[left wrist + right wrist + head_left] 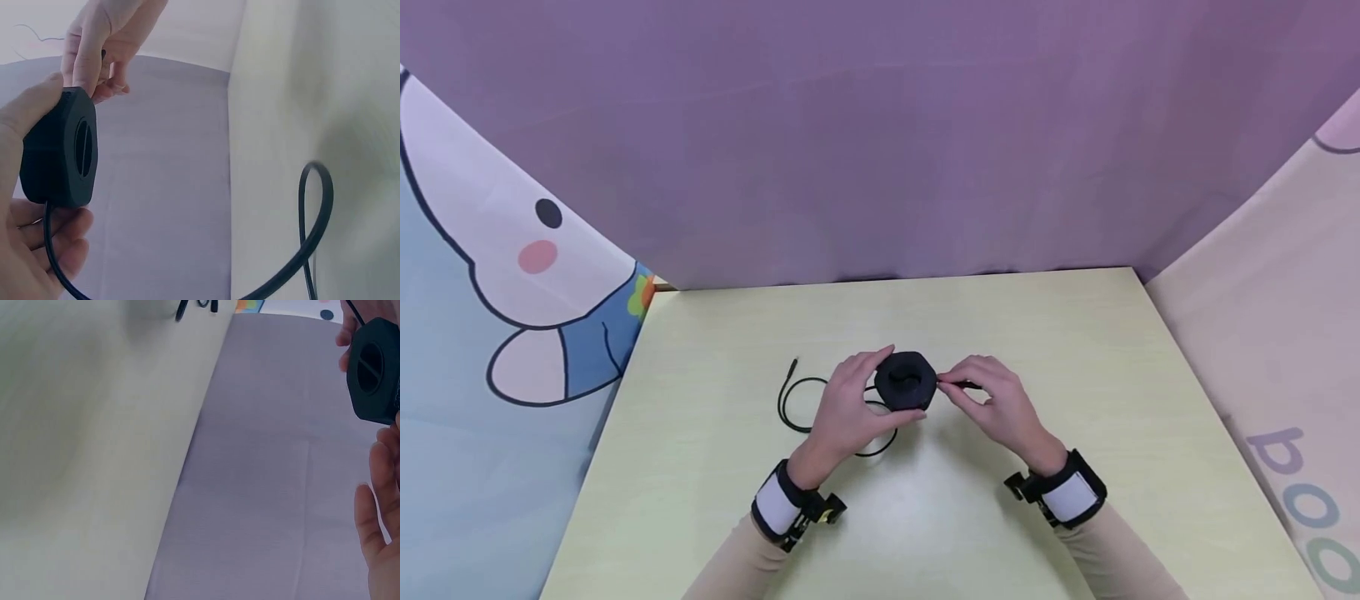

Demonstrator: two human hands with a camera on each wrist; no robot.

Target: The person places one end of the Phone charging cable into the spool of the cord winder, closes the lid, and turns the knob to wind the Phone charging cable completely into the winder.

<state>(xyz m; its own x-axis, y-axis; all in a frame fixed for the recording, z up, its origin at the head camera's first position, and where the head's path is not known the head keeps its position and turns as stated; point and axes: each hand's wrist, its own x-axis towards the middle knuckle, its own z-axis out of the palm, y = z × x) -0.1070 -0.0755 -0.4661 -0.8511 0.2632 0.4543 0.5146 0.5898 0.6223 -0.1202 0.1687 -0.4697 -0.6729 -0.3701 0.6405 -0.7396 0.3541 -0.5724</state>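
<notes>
A black six-sided cable winder (895, 398) with a round recess in its face is held above the table by my left hand (846, 408), thumb on the near edge and fingers at the far edge. From its left side a thin black cable (51, 250) hangs in loops, its plug end (793, 367) lying to the left. At the winder's right side my right hand (1000, 404) pinches a short thin black piece (972, 385) between thumb and fingertips. In the left wrist view that piece is mostly hidden by the fingers.
A pale wooden table (1060, 325) lies under both hands. Behind it hangs a purple cloth (880, 167). Printed cloth with a cartoon figure (535, 275) closes the left side, and another pale cloth (1247, 333) the right.
</notes>
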